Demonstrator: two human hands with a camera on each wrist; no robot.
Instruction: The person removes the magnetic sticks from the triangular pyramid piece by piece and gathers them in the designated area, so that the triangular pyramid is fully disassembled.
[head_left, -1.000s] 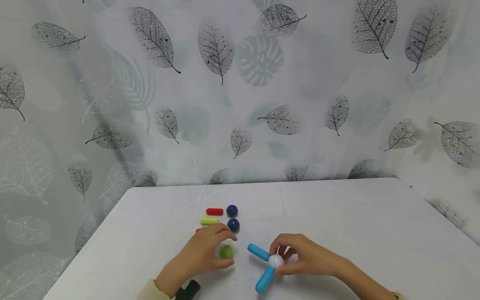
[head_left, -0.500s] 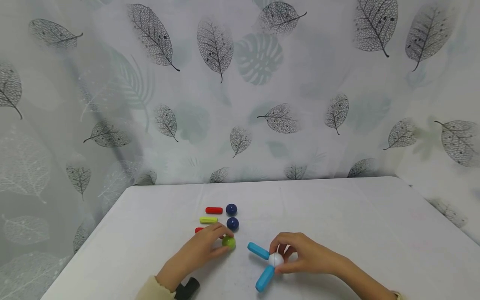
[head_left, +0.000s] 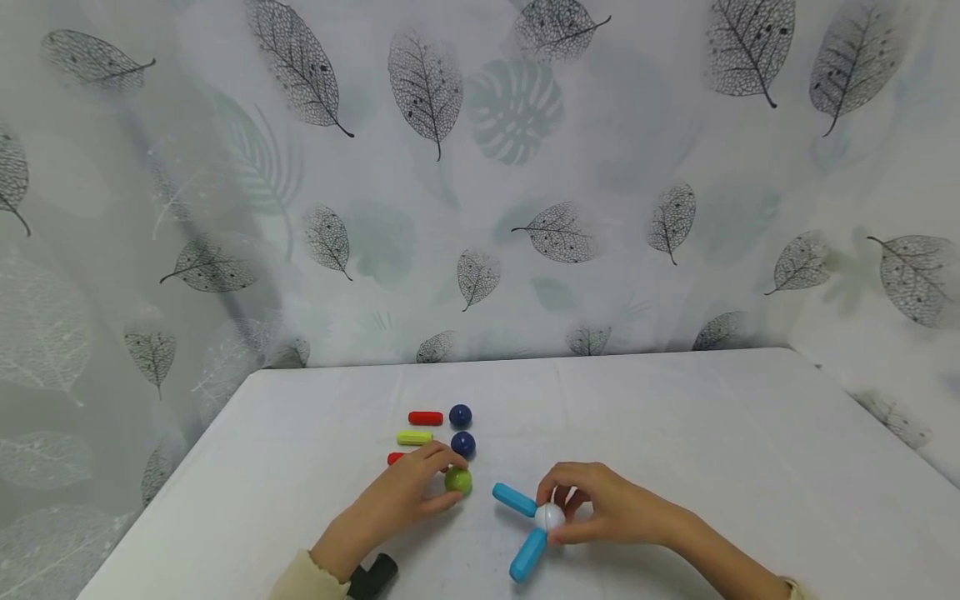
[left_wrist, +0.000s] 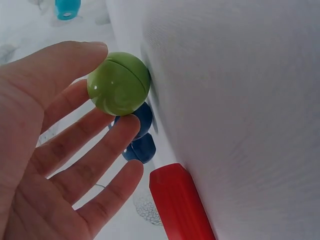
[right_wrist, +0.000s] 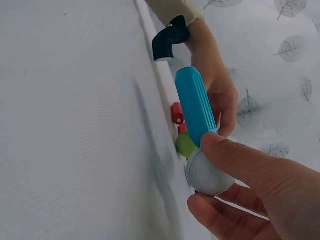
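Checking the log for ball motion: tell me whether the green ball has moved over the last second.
Yes. The green ball has shifted away from the person, toward the nearer dark blue ball, with the left hand pinching it.

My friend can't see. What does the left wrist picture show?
A left hand pinches a shiny green ball between thumb and fingertips, against the white table. Two dark blue balls sit just behind it, a red stick lies nearby, and a blue piece shows far off.
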